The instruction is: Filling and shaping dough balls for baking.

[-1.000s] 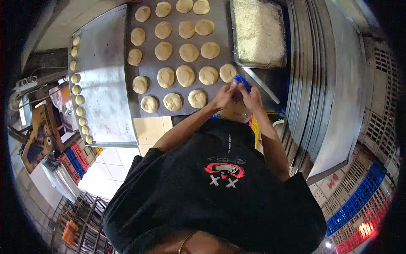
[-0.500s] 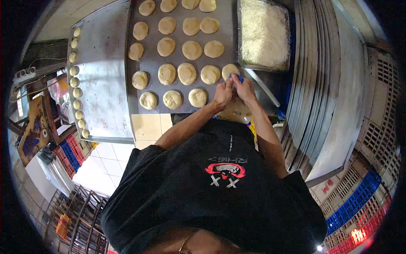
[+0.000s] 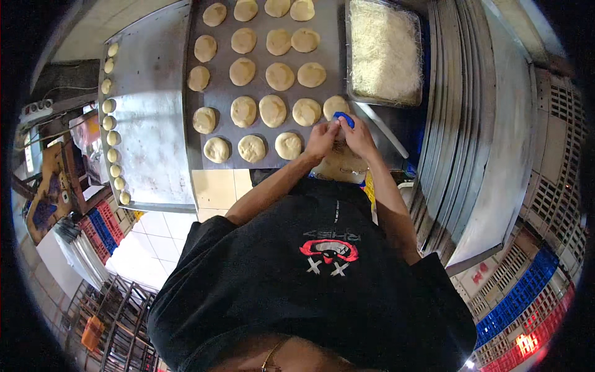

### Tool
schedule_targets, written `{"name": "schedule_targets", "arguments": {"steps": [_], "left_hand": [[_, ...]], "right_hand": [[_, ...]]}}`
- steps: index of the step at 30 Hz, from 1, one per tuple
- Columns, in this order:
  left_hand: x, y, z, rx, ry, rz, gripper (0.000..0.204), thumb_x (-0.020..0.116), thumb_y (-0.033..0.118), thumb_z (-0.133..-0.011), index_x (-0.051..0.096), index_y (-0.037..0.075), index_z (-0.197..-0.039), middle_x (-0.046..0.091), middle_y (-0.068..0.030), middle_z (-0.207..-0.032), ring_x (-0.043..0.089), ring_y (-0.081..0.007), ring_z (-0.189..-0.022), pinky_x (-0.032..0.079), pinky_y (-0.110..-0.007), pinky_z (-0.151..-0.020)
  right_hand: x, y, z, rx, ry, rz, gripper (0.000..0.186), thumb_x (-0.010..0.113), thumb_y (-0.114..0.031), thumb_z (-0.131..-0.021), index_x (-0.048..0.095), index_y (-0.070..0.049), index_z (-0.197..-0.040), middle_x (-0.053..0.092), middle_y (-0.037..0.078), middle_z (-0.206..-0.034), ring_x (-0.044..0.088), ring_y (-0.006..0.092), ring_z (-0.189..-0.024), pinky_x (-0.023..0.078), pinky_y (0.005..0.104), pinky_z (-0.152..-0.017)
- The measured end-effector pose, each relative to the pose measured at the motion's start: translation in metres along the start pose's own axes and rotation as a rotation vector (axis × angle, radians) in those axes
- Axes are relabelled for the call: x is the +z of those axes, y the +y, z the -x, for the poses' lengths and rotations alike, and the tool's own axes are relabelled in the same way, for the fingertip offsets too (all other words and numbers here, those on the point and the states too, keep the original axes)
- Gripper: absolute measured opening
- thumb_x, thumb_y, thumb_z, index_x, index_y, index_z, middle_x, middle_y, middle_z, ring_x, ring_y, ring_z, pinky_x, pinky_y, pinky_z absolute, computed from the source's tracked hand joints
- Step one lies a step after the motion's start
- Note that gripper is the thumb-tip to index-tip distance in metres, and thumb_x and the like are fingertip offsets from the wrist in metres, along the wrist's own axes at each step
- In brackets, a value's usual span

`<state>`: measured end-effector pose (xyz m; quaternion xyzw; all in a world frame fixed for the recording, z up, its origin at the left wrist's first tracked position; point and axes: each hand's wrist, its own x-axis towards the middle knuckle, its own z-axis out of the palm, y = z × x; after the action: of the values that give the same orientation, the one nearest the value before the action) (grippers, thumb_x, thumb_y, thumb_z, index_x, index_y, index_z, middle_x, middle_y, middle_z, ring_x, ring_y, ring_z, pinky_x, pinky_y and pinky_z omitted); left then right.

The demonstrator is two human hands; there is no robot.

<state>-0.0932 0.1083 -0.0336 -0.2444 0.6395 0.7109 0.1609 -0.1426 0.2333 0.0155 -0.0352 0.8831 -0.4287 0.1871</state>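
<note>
- Since the earlier frame, both hands shifted slightly toward the tray's [image 3: 334, 25] near right corner.
- Left hand [image 3: 320, 139] and right hand [image 3: 358, 137] pinched together around a dough piece [image 3: 335, 126]; blue scraper [image 3: 343, 118] just beyond.
- Dough mostly hidden; axis unclear.

Dough rounds [image 3: 273, 110] crowd tray [image 3: 328, 25]; bare strip [image 3: 248, 162] open at near edge.
</note>
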Motion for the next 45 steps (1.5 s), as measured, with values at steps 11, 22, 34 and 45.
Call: {"name": "schedule_targets", "arguments": {"steps": [11, 22, 34, 45], "left_hand": [[0.005, 0.018, -0.004, -0.171, -0.081, 0.142, 0.049, 0.047, 0.040, -0.100, 0.065, 0.000, -0.078, 0.058, -0.0016, -0.069, 0.054, -0.0128, -0.064, 0.043, -0.031, -0.056], [-0.016, 0.015, 0.048, 0.503, -0.547, -0.412, 0.059, 0.075, 0.036, -0.077, 0.057, 0.000, -0.120, 0.070, -0.0158, -0.088, 0.069, -0.0277, -0.080, 0.053, -0.044, -0.073], [-0.070, 0.130, 0.074, 0.132, -0.587, -0.183, 0.053, 0.081, 0.028, -0.072, 0.062, -0.001, -0.112, 0.069, -0.0135, -0.102, 0.064, -0.0216, -0.092, 0.051, -0.036, -0.083], [-0.200, 0.075, 0.135, -0.218, -0.613, 0.194, 0.070, 0.082, 0.030, -0.076, 0.050, -0.002, -0.129, 0.060, -0.0145, -0.123, 0.056, -0.0221, -0.114, 0.043, -0.038, -0.100]], "right_hand": [[0.005, 0.004, -0.003, 0.200, -0.025, 0.181, 0.039, 0.056, -0.037, -0.095, 0.067, 0.000, -0.104, 0.068, 0.017, -0.086, 0.064, 0.0253, -0.077, 0.048, 0.0376, -0.072], [-0.041, -0.004, 0.066, 0.218, 0.007, -0.078, 0.054, 0.061, -0.054, -0.089, 0.062, 0.000, -0.080, 0.054, 0.006, -0.064, 0.052, 0.0154, -0.065, 0.044, 0.0360, -0.061], [-0.073, -0.151, 0.035, 0.147, -0.256, -0.174, 0.039, 0.075, -0.037, -0.082, 0.059, -0.002, -0.085, 0.057, -0.001, -0.066, 0.053, 0.0130, -0.063, 0.045, 0.0316, -0.063], [0.031, -0.148, 0.057, 0.077, -0.941, -0.055, 0.109, 0.097, -0.025, -0.049, 0.038, 0.001, -0.137, 0.052, 0.013, -0.132, 0.048, 0.0215, -0.119, 0.037, 0.0340, -0.105]]}}
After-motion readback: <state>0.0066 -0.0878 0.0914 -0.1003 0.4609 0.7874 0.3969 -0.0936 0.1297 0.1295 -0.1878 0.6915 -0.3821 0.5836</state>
